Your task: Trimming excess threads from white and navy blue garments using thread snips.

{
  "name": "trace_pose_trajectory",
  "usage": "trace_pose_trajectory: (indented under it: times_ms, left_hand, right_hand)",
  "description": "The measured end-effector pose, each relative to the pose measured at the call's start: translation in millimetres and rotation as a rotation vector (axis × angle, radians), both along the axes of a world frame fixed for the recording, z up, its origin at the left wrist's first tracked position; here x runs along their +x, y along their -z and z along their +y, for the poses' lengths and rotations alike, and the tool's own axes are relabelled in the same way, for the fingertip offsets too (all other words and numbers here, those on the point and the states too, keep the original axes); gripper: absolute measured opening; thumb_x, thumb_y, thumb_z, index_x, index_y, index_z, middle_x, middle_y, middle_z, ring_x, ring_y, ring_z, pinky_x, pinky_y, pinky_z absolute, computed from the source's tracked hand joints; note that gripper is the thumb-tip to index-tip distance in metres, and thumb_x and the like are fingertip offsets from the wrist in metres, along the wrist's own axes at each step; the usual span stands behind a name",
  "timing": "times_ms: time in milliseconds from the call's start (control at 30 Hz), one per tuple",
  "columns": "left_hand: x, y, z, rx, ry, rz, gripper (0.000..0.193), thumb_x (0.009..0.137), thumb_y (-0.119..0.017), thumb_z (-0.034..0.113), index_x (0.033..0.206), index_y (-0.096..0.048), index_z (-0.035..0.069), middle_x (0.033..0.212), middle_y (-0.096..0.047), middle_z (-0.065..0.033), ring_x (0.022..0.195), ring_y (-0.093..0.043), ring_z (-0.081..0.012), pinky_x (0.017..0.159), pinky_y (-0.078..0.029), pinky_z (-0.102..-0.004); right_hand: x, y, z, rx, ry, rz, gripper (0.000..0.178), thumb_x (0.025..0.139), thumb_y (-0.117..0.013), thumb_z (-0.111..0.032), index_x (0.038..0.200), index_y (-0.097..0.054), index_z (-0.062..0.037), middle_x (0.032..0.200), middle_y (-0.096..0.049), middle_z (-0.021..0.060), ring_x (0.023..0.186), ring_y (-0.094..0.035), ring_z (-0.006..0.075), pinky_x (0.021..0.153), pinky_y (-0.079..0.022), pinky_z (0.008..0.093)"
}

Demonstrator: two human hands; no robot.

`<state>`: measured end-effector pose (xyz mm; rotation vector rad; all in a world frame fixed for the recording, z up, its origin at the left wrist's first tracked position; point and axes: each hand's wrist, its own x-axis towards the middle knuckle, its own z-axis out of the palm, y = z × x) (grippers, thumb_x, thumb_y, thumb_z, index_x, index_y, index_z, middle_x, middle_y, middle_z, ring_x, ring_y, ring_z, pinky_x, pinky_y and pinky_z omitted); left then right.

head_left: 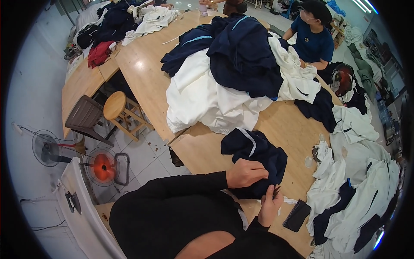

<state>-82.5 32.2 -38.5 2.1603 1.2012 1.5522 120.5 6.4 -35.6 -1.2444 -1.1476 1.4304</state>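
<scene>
A navy garment [269, 157] with a pale stripe lies bunched at the near edge of the wooden table, and part of it hangs toward me. My left hand [246, 173] is closed in a pinch over this cloth, gripping it, though the exact spot between the fingertips is hard to see. Just below and to the right, my right hand [270, 203] is closed around a small dark pointed tool [277, 189] that looks like thread snips. Its tips point up beside the garment; the rest is hidden in the fingers.
A large heap of white garments [194, 93] and navy garments [243, 56] covers the table's middle. More white clothes [362, 190] are piled at right, near a dark pouch [297, 215]. A co-worker [312, 34] is at far right. Stool [115, 106], chair [90, 118] and fan [103, 167] stand left.
</scene>
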Motion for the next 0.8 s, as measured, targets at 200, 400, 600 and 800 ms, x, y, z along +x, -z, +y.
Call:
trace_pose_trajectory:
  times_ms: [200,400,600,800]
  left_hand:
    - [0.1,-6.9,-2.3,-0.191,0.015,-0.062,0.008,0.096,-0.074,0.004,0.1,-0.067,0.005,0.091,-0.066,-0.0084,0.078,-0.069,-0.0297,0.067,-0.055,-0.0365]
    - [-3.6,1.4,1.1,-0.353,0.102,-0.302,0.008,0.102,-0.068,0.007,0.102,-0.062,0.003,0.094,-0.063,-0.0128,0.086,-0.066,-0.0326,0.074,-0.052,-0.0374]
    - [-10.3,0.0,-2.5,-0.455,0.167,-0.328,0.008,0.104,-0.066,0.006,0.102,-0.06,0.002,0.093,-0.063,-0.0112,0.084,-0.063,-0.0273,0.077,-0.051,-0.0352]
    - [-8.4,4.4,-2.5,-0.568,0.246,-0.316,0.007,0.109,-0.059,0.005,0.103,-0.057,0.003,0.097,-0.062,-0.0088,0.086,-0.063,-0.0202,0.078,-0.053,-0.032]
  right_hand:
    - [-1.5,-0.7,-0.5,-0.018,0.013,0.035,0.02,0.111,-0.066,-0.024,0.116,-0.07,-0.0044,0.073,-0.047,-0.0082,0.054,-0.034,0.0013,0.048,-0.025,0.0225]
    - [-2.6,1.5,2.1,-0.012,0.008,0.026,0.022,0.111,-0.065,-0.024,0.119,-0.07,-0.0039,0.074,-0.048,-0.0082,0.054,-0.035,0.0011,0.049,-0.025,0.0222]
    - [-0.9,1.1,3.5,-0.01,0.039,0.019,0.018,0.112,-0.065,-0.024,0.106,-0.067,-0.0072,0.072,-0.046,-0.0086,0.054,-0.035,0.001,0.048,-0.024,0.0225]
    - [-3.0,-6.6,4.9,-0.008,0.091,-0.004,0.025,0.113,-0.063,-0.023,0.092,-0.059,-0.0109,0.068,-0.041,-0.0106,0.055,-0.034,0.0004,0.05,-0.023,0.0233]
